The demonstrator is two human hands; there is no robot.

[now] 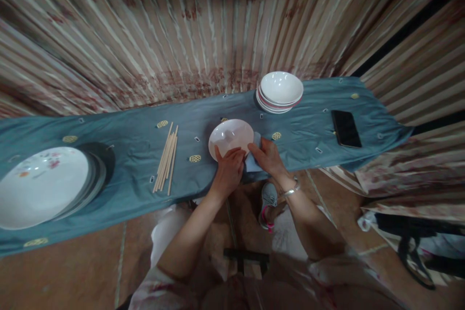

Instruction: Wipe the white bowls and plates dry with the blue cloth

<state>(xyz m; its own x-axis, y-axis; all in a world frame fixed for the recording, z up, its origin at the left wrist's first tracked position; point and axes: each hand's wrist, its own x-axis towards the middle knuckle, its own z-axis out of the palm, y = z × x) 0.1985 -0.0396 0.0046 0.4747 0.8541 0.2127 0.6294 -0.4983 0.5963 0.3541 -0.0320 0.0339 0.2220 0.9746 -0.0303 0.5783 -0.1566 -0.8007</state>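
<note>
A white bowl (232, 131) is tilted over the blue-green cloth in front of me. My left hand (229, 168) grips its near rim, with the thumb inside and the fingers along the edge. On the bowl's right side, my right hand (268, 156) is closed on a pale blue cloth (253, 162), which lies against the rim. Part of that cloth is hidden under my fingers. Wooden chopsticks (167, 160) lie in a loose bunch to the left. A stack of white bowls (281, 88), some with a red rim, stands behind and to the right.
At the far left sits a stack of large plates (43, 189), the top one flower-patterned. A black phone (346, 128) lies near the right end of the narrow table (134, 128). A pleated curtain (203, 34) hangs behind, and a dark bag (417, 232) is at lower right.
</note>
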